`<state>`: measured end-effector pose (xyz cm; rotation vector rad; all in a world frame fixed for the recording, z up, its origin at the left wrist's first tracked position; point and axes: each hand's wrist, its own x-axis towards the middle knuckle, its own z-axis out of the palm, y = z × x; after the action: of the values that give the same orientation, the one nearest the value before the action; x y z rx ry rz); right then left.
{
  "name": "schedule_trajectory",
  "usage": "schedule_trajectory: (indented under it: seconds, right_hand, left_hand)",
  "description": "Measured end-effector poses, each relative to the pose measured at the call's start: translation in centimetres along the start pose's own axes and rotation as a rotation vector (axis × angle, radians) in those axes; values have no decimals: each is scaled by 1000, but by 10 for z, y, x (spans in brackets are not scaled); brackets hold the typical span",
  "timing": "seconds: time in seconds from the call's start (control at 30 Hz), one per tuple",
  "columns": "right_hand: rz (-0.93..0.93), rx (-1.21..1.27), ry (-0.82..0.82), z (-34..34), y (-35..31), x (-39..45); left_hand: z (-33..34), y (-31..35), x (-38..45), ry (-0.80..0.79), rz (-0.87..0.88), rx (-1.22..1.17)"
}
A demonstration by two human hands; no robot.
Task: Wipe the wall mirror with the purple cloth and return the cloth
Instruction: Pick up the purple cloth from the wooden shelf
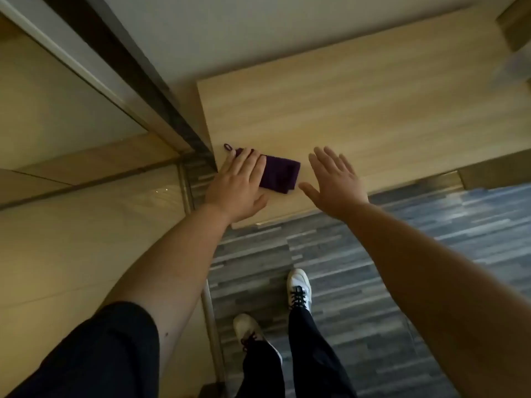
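Note:
A folded purple cloth [280, 173] with a small hanging loop lies near the front left corner of a light wooden countertop [359, 110]. My left hand [238, 188] lies flat with straight fingers on the cloth's left part. My right hand [334, 182] hovers open just right of the cloth, fingers spread, holding nothing. The wall mirror [57, 110] fills the left side of the view, with a dark metal frame [138, 90] along its edge.
A white wall rises behind the counter. Below the counter lies grey striped carpet [402, 254], where my two feet in white shoes [298, 285] stand. A blurred object sits at the counter's far right end [514, 67].

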<state>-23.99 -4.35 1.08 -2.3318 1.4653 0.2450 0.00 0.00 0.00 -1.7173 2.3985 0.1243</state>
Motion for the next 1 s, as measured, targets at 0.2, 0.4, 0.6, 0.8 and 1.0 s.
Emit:
schedule_trajectory:
  seconds: [0.2,0.4,0.6,0.8,1.0]
  right_hand:
    - [-33,-42,-61,34,21,21]
    - [-64,-64,-57,45,23,29]
    - [-62,-102,-18,53,23,39]
    - [-66,-93,-31,50,1,26]
    - [-150,-114,-18,2,-65,11]
  left_hand:
    - [44,-2,30,-51,25,-43]
    - [60,-15,55,-71,117,-21]
    - [85,-19,60,199,198,-20]
    - [68,-11,39,154,115,-74]
    - [4,-46,-41,240,-68,-109]
